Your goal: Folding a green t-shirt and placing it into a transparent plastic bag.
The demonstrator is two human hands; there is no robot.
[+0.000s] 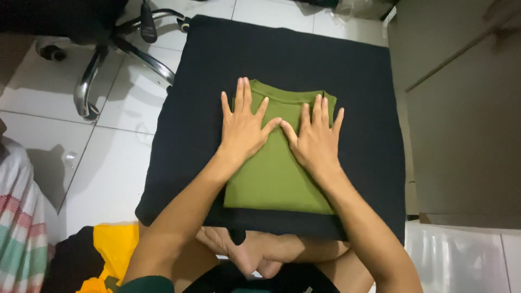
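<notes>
A folded olive-green garment (274, 176) lies in a neat rectangle on a black cloth-covered surface (304, 59). My left hand (243, 127) presses flat on the garment's upper left part, fingers spread. My right hand (316, 138) lies flat on the upper right part, fingers spread too, thumb nearly touching the left thumb. Neither hand grips anything. My crossed legs (260, 252) show below the black surface.
An office chair's chrome base (103, 59) stands on the white tiled floor at the upper left. A yellow and black garment (106, 252) lies at the lower left, beside striped fabric (19, 239). A grey cabinet (467, 125) fills the right side.
</notes>
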